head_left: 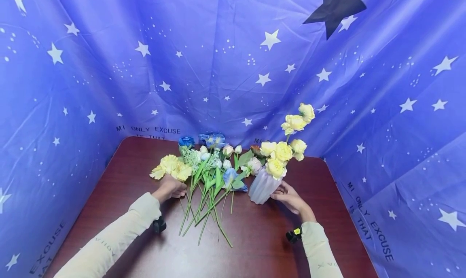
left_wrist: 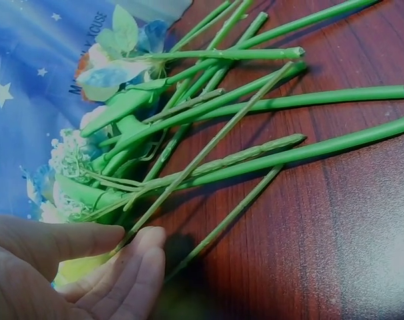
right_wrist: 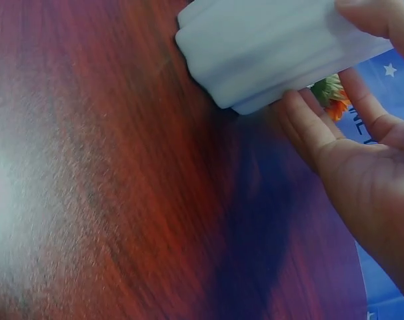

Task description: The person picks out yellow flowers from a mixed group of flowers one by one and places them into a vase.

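Observation:
On the left of the table, my left hand (head_left: pixel 170 187) pinches a thin green stem (left_wrist: pixel 209 157) between thumb and fingers, just below a yellow flower head (head_left: pixel 171 167). Beside it lies a spread of artificial flowers, with crossing green stems (head_left: pixel 204 213) pointing toward me. My right hand (head_left: pixel 289 198) grips a pale ribbed vase (head_left: pixel 263 187) from its right side; in the right wrist view the thumb lies over the vase wall and the fingers reach around its other side. Several yellow flowers (head_left: pixel 283 151) stand in the vase, two blooms rising well above the others.
Blue flowers (head_left: pixel 212 140), white buds (head_left: pixel 226 164) and a pale pink flower (head_left: pixel 253 165) lie at the middle back of the dark red wooden table (head_left: pixel 255 249). An orange flower (right_wrist: pixel 337 107) shows behind the vase. Blue star-printed cloth (head_left: pixel 225 67) encloses the table's back and sides.

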### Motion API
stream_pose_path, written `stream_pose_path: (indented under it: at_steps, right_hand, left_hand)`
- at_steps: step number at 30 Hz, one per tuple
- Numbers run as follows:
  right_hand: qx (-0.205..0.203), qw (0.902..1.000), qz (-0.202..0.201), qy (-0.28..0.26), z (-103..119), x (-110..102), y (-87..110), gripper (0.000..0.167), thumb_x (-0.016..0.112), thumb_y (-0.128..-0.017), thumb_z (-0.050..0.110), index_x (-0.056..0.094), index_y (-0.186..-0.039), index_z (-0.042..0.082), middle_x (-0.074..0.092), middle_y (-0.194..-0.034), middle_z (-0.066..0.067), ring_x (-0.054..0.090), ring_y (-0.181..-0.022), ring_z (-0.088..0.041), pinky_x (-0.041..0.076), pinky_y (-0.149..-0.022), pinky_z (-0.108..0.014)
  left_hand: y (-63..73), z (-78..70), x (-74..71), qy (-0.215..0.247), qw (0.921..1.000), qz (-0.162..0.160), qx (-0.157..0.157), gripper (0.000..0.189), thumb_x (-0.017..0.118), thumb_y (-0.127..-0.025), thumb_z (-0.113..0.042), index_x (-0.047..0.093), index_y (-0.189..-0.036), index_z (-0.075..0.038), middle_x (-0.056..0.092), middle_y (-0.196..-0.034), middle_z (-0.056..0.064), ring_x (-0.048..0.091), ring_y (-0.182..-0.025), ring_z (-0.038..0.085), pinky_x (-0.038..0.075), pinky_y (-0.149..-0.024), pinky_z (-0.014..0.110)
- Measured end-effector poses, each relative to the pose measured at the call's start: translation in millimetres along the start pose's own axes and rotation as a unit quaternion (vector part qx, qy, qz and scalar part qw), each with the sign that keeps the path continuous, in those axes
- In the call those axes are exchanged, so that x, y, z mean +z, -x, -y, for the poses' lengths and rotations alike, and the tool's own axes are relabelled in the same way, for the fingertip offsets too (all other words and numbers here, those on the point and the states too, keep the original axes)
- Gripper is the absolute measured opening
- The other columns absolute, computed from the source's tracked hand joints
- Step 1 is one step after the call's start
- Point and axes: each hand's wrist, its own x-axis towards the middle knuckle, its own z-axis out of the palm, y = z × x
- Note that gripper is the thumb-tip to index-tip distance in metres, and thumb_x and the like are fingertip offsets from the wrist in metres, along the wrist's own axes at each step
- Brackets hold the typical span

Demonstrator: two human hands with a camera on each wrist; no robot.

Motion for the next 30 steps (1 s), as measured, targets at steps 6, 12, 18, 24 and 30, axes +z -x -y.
stream_pose_path:
  at_steps: [6,12,18,24,30]
  right_hand:
    - [-0.002,1.0000,0.001,0.006,-1.1,-1.6,-0.6,0.052,0.058,-0.091,-0.014,0.042,-0.133,0.012,0.067,-0.117,0.000,0.069,-0.108,-0.011,0.058,-0.095,-0.025]
    - [0.001,0.9999,-0.001,0.010,1.2,-0.8,-0.5,0.051,0.057,-0.091,-0.016,0.044,-0.130,0.013,0.068,-0.116,0.000,0.070,-0.106,-0.010,0.059,-0.093,-0.024]
    - [-0.003,0.9999,0.003,0.010,2.8,-0.2,-0.6,0.049,0.055,-0.091,-0.018,0.046,-0.127,0.013,0.068,-0.114,0.000,0.070,-0.105,-0.010,0.059,-0.094,-0.024]
    - [-0.002,1.0000,0.008,0.001,3.6,-0.1,0.7,0.049,0.057,-0.090,-0.015,0.044,-0.129,0.012,0.067,-0.114,-0.001,0.070,-0.105,-0.010,0.059,-0.093,-0.024]
    - [0.002,0.9999,0.009,0.009,-0.4,-2.3,0.6,0.049,0.056,-0.091,-0.016,0.043,-0.129,0.013,0.068,-0.113,0.000,0.070,-0.105,-0.010,0.058,-0.093,-0.024]
  left_hand:
    - [1.5,0.9,0.4,0.006,1.0000,-0.002,-0.001,0.010,0.068,-0.086,0.007,0.069,-0.091,0.016,0.071,-0.059,0.011,0.067,-0.048,0.013,0.064,-0.055,0.031]
    - [0.4,1.7,1.3,0.016,0.9998,-0.008,-0.013,0.010,0.070,-0.087,0.006,0.070,-0.093,0.014,0.072,-0.061,0.010,0.067,-0.048,0.011,0.064,-0.057,0.030]
    - [0.2,4.6,1.8,0.019,0.9997,-0.012,-0.008,0.007,0.072,-0.086,0.005,0.070,-0.091,0.010,0.071,-0.059,0.008,0.067,-0.049,0.012,0.064,-0.055,0.030]
    - [1.2,7.0,3.1,0.012,0.9995,-0.028,-0.001,0.013,0.071,-0.084,0.007,0.068,-0.095,0.013,0.070,-0.056,0.007,0.067,-0.049,0.011,0.063,-0.054,0.028]
    - [1.9,7.1,2.8,0.013,0.9992,-0.039,0.005,0.012,0.069,-0.081,0.008,0.069,-0.092,0.013,0.068,-0.055,0.005,0.067,-0.049,0.011,0.063,-0.055,0.028]
